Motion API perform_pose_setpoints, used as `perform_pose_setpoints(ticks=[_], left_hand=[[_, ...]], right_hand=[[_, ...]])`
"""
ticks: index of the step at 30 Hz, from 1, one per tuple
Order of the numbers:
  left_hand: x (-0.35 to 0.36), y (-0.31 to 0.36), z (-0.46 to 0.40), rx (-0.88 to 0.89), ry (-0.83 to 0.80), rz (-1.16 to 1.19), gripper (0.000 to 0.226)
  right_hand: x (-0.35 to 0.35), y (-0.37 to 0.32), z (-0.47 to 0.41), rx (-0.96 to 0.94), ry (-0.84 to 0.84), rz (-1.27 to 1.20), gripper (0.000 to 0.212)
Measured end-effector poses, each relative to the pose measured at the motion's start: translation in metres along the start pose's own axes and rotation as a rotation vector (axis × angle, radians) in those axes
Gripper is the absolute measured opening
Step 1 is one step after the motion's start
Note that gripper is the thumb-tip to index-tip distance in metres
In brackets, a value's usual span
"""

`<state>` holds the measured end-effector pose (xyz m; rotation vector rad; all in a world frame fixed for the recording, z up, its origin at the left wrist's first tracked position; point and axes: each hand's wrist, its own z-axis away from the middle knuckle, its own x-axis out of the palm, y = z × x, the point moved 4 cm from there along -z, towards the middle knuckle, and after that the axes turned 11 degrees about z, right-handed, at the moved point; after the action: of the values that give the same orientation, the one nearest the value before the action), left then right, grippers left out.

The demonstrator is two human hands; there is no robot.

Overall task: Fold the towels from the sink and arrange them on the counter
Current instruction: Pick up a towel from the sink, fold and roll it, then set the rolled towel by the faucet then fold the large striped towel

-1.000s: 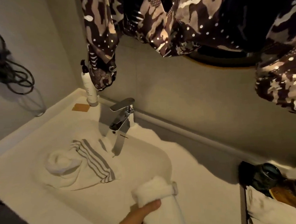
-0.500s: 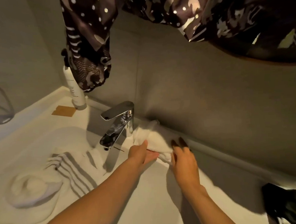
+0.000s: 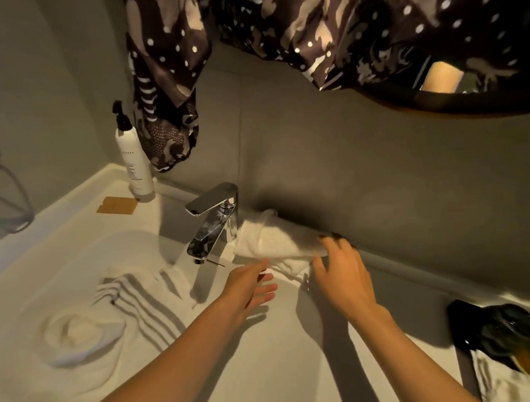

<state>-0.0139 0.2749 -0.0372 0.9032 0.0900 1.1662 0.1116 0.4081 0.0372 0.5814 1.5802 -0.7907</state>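
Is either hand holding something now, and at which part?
The right hand rests on the right end of the rolled towel on the counter. The left hand is open, holding nothing.

Print is carried only by the white pump bottle (image 3: 134,164), which is stood well beyond and to the left of the left hand (image 3: 247,289). A short line of spaced letters is seen near its middle, with smaller lines beneath; none of it can be read.
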Motion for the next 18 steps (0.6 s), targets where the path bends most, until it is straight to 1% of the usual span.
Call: perform_pose_setpoints(ticks=[3,7,11,15,18], left_hand=[[-0.011,-0.001,0.028,0.036,0.052,-0.107,0.03],[-0.03,-0.005,0.07,0.036,0.096,-0.239,0.023],[-0.059,0.002,0.132,0.102,0.138,-0.253,0.013],[-0.105,0.023,0.183,0.203,0.236,-0.295,0.013],[-0.149,0.042,0.203,0.274,0.302,-0.353,0.015]], right_hand=[[-0.008,-0.005,0.03,-0.004,-0.034,-0.041,0.044],[-0.015,-0.021,0.075,-0.063,-0.08,-0.086,0.04],[-0.025,-0.044,0.111,-0.116,-0.124,-0.14,0.044],[-0.034,-0.072,0.133,-0.155,-0.151,-0.162,0.047],[-0.037,-0.088,0.142,-0.16,-0.154,-0.187,0.048]])
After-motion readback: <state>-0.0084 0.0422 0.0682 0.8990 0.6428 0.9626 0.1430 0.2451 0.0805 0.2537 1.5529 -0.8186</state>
